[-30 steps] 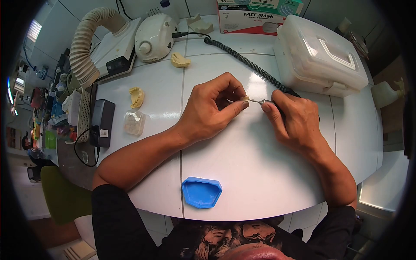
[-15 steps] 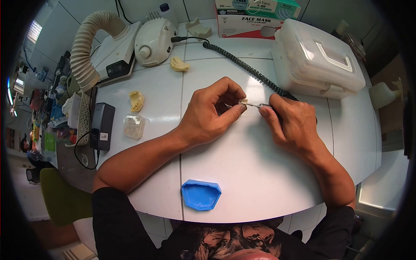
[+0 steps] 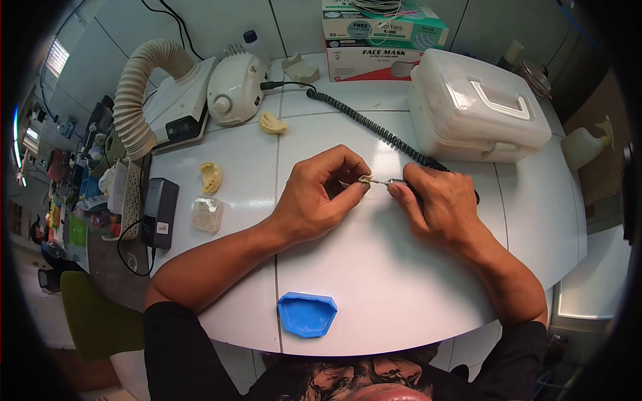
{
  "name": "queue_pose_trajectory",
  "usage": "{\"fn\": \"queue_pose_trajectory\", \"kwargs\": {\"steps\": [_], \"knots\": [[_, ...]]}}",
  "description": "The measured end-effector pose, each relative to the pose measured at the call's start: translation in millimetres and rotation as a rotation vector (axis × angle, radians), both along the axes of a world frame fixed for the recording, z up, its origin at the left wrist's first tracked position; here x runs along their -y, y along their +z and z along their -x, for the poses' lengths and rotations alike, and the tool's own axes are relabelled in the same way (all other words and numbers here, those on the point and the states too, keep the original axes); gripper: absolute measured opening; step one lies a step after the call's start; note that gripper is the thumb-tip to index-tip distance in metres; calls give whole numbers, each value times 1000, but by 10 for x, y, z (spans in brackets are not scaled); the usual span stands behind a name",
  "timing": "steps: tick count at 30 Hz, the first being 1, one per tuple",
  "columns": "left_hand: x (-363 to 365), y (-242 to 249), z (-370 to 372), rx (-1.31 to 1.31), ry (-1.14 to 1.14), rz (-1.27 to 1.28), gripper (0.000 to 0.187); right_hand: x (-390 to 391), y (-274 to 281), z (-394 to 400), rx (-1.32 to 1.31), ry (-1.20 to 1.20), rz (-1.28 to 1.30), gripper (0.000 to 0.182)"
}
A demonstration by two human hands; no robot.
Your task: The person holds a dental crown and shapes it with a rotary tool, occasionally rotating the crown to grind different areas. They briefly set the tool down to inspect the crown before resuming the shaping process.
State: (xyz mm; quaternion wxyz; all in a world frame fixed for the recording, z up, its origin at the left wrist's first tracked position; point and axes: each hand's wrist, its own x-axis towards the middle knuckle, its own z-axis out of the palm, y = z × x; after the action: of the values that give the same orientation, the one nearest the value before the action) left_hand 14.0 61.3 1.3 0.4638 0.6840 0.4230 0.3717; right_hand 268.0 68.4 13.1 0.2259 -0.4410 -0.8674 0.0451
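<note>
My left hand (image 3: 322, 194) pinches a small pale piece (image 3: 365, 179) between thumb and fingertips, near the middle of the white table. In my right hand (image 3: 438, 204) is a rotary handpiece (image 3: 397, 182), held like a pen, its thin metal bit pointing left and reaching the small piece. Whether the bit touches it is too small to tell. A black coiled cord (image 3: 371, 125) runs from behind my right hand to the white control unit (image 3: 235, 90). The small piece is partly hidden by my left fingers.
A blue tray (image 3: 307, 315) lies near the front edge. Two yellowish dental casts (image 3: 210, 178) and a small clear box (image 3: 207, 214) are at left. Behind stand a ribbed hose (image 3: 132, 100), a face mask box (image 3: 368, 63) and a white lidded case (image 3: 478, 110).
The view has shifted, so most things on the table sit lower in the frame. Both hands keep their hold; the small piece looks turned slightly between my left fingers.
</note>
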Motion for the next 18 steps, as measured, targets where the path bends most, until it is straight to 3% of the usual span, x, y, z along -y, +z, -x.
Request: {"fn": "queue_pose_trajectory", "kwargs": {"steps": [18], "knots": [[-11,-62,4,106,-39,25,14,-1,1,-1,0,1,-1,42]]}}
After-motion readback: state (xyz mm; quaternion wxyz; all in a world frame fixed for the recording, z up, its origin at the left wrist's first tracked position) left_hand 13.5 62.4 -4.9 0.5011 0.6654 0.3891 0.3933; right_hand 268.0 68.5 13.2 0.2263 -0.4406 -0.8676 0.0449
